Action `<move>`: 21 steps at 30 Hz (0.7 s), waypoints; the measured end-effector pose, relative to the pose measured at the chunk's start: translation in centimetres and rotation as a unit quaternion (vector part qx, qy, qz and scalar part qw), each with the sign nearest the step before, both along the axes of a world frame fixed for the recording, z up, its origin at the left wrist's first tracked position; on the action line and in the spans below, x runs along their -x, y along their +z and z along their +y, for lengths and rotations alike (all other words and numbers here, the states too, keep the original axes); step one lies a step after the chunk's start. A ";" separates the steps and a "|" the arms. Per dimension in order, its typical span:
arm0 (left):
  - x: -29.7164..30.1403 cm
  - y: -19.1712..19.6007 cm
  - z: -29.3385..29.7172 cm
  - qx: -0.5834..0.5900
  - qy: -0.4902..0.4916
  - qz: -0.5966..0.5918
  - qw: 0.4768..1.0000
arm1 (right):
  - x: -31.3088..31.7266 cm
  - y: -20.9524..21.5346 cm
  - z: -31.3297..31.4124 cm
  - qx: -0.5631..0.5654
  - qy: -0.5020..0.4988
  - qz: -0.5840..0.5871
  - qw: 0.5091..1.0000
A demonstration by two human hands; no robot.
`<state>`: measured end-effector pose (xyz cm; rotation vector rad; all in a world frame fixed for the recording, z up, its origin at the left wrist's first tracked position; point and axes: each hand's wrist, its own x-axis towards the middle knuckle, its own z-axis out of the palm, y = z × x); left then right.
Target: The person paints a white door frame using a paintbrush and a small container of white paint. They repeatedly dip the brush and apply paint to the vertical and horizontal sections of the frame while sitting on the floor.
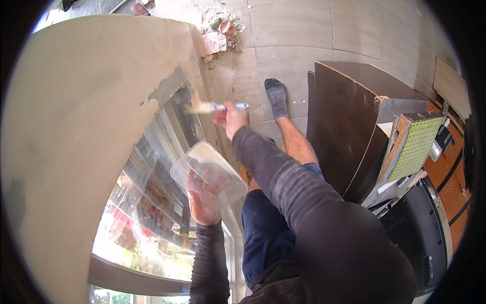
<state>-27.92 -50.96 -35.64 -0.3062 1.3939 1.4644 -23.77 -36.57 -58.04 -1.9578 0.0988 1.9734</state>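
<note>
My right hand (pixel 235 119) is closed round the handle of a paintbrush (pixel 218 107), whose pale bristles point left and look blurred. The bristles are close to a grey unpainted patch (pixel 172 86) on the cream wall (pixel 76 86), beside the top corner of the window opening; whether they touch it I cannot tell. Below the brush, my left hand (pixel 203 195) supports a clear rectangular plastic tub (pixel 230 185) from underneath, its fingers showing through the plastic. Pale, whitish stuff lies toward the tub's far end.
A streaked window pane (pixel 147 197) lies left of the tub. Rubble and crumpled paper (pixel 213 43) lie on the tiled floor (pixel 293 25) by the wall's foot. To the right stand a dark brown cabinet (pixel 344 131), a green-patterned board (pixel 416 148) and a black flat panel (pixel 417 233).
</note>
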 end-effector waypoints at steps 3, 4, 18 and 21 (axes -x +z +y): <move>-0.1 0.0 -0.3 0.010 0.008 0.008 1.000 | -2.0 1.3 -0.3 -0.004 0.214 -0.045 0.976; 0.0 -0.1 -0.4 0.011 0.009 0.007 1.000 | -2.3 1.7 0.1 -0.018 0.285 -0.050 0.957; -0.6 -0.5 -0.5 -0.006 0.008 -0.012 1.000 | 0.3 4.4 4.3 -0.280 0.189 0.072 0.938; -0.4 -0.5 -0.5 -0.008 -0.003 -0.012 1.000 | -1.5 2.0 1.9 -0.291 0.327 0.026 0.899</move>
